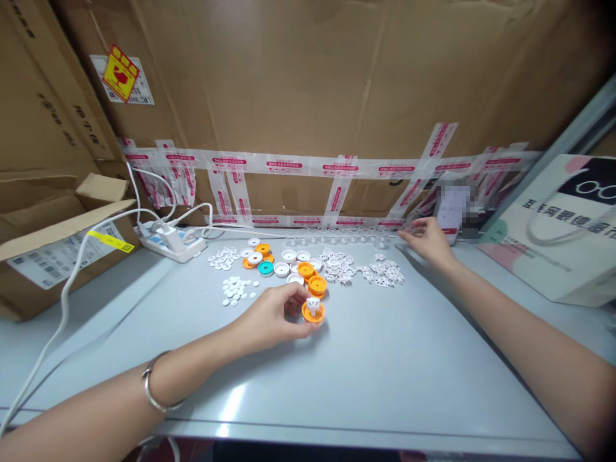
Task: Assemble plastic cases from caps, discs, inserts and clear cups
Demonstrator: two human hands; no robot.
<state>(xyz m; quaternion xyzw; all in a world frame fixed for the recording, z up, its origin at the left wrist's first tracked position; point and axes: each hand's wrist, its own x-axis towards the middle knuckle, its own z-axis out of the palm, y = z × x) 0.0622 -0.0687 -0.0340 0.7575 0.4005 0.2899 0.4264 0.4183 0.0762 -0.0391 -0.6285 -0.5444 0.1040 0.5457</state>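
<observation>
Between the thumb and fingers of my left hand point(279, 312) is an orange round cup point(314, 314), with a white slotted piece point(312, 304) standing in its middle. My right hand point(427, 236) reaches to the back of the table, its fingers closed at the right end of a row of clear round caps point(337, 239); what they pinch is too small to make out. Orange cups point(317, 285) and white rings point(282, 269) lie just behind my left hand, beside a teal cup point(265, 268). White slotted pieces point(337, 266) are heaped right of them.
Small white discs point(234, 290) lie at the left. A power strip point(173, 244) with white cables and an open carton point(67, 237) stand farther left. Large taped cardboard point(289, 96) backs the table point(385, 372). A phone point(452, 208) and a printed bag point(558, 237) are at right.
</observation>
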